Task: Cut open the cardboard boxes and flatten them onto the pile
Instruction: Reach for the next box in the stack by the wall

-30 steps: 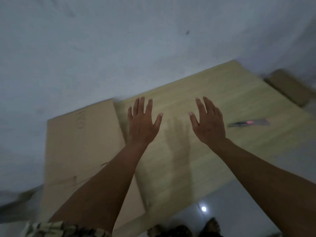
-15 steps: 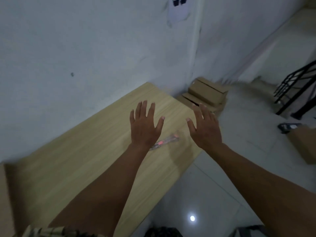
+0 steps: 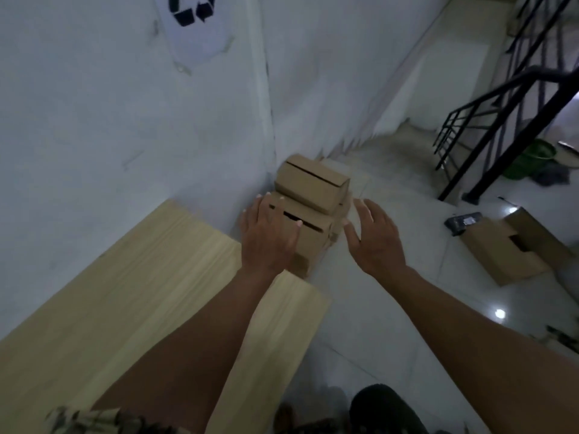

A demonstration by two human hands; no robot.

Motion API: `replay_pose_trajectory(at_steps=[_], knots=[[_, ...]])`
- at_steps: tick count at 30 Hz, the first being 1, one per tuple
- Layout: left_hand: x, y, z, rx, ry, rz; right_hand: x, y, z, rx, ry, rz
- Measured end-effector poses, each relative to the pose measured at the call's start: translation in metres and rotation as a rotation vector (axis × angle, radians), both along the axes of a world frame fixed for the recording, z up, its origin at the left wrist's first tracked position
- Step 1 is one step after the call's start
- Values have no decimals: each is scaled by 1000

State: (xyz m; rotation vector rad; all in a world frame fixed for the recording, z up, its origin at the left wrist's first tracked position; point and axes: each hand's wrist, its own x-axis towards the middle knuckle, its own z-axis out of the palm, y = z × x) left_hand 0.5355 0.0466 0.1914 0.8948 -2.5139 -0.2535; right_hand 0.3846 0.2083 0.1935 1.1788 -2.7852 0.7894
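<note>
Single head view, looks forward-down past wooden table (image 3: 131, 296) edge toward stacked boxes (image 3: 313, 186) in wall corner, close range.

Both arms reach forward over the end of a pale wooden table (image 3: 131, 296) that runs along a white wall (image 3: 94, 120). The left hand (image 3: 266, 236) and the right hand (image 3: 374, 238) are spread with straight fingers on either side of a stack of closed cardboard boxes (image 3: 311, 195) standing on the floor in the corner just past the table; whether either hand touches the stack is unclear. A sheet with a recycling symbol (image 3: 192, 23) hangs on the wall above. To the right, an opened cardboard box (image 3: 507, 249) lies on the white tiled floor (image 3: 376, 324) beside a dark object (image 3: 463, 221), near a black stair railing (image 3: 488, 126) and a green bucket (image 3: 532, 162).
</note>
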Motion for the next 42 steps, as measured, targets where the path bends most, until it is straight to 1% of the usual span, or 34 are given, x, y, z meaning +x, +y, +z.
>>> replay_pose_trajectory(at_steps=[5, 8, 11, 15, 20, 24, 28, 31, 33, 35, 37, 40, 42], knots=[[-105, -20, -17, 81, -33, 22, -109, -16, -19, 18, -90, 9], [-167, -24, -38, 128, -30, 105, -181, -29, -30, 45, -155, 54], [-222, -18, -61, 201, -30, 227, -251, -41, -36, 97, -220, 150], [-289, -1, -80, 367, -16, 395, -345, -65, -42, 166, -322, 223], [-351, -4, -116, 475, 0, 566, -421, -113, -69, 295, -426, 349], [-394, -20, -147, 574, 3, 648, -462, -149, -101, 349, -503, 398], [-435, -29, -174, 637, 57, 738, -504, -171, -143, 408, -571, 459], [-463, -32, -200, 755, 157, 809, -539, -184, -180, 419, -623, 497], [-482, -33, -225, 820, 231, 900, -563, -195, -211, 465, -622, 551], [-498, -33, -261, 872, 305, 982, -583, -203, -248, 531, -601, 621], [-515, -32, -304, 913, 352, 1030, -599, -212, -290, 530, -621, 627], [-535, -42, -369, 940, 471, 1115, -615, -231, -359, 441, -632, 583], [-544, -54, -406, 893, 536, 1151, -620, -246, -402, 375, -628, 594]])
